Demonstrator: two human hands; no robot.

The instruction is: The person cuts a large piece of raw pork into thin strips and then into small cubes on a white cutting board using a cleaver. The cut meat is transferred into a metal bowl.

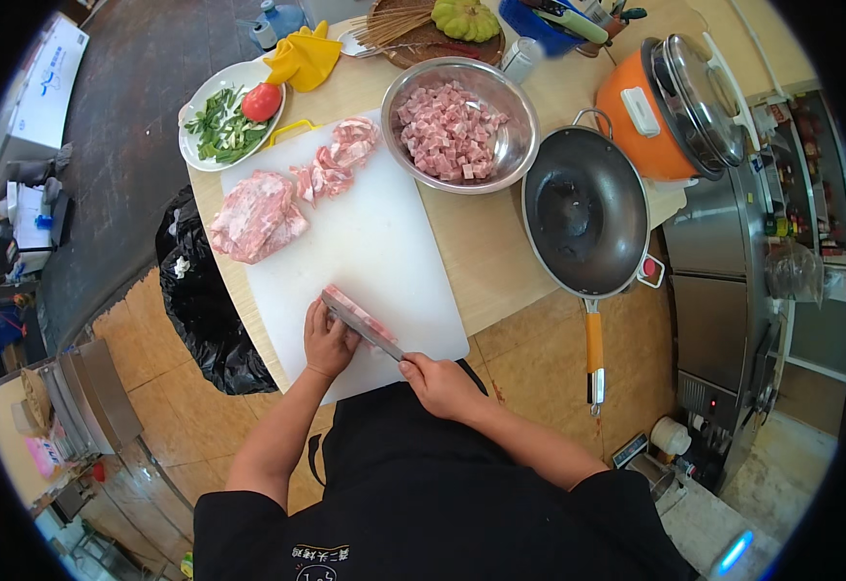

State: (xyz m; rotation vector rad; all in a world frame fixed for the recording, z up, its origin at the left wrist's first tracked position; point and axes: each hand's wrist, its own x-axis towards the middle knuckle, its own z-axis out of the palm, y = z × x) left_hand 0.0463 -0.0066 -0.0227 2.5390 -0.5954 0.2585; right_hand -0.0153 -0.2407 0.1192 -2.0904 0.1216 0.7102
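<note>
My right hand (439, 385) grips the handle of a knife (365, 325), whose blade lies along a strip of raw meat (350, 301) on a white cutting board (386, 247). My left hand (330, 340) has its fingertips against the near side of the blade; whether it also holds meat behind the blade is hidden. Farther up the board lie a large piece of raw meat (257, 218) and, right of it, smaller raw trimmings (335, 163). Past the board's far right corner, a steel bowl (517, 156) holds diced raw meat (448, 131).
A wok (604, 210) with its handle past the table edge and an orange cooker (630, 116) stand right. A plate (194, 149) with chopped greens and a tomato (261, 102), beside yellow gloves (306, 58), is at far left. A black bag (205, 319) hangs below the left edge.
</note>
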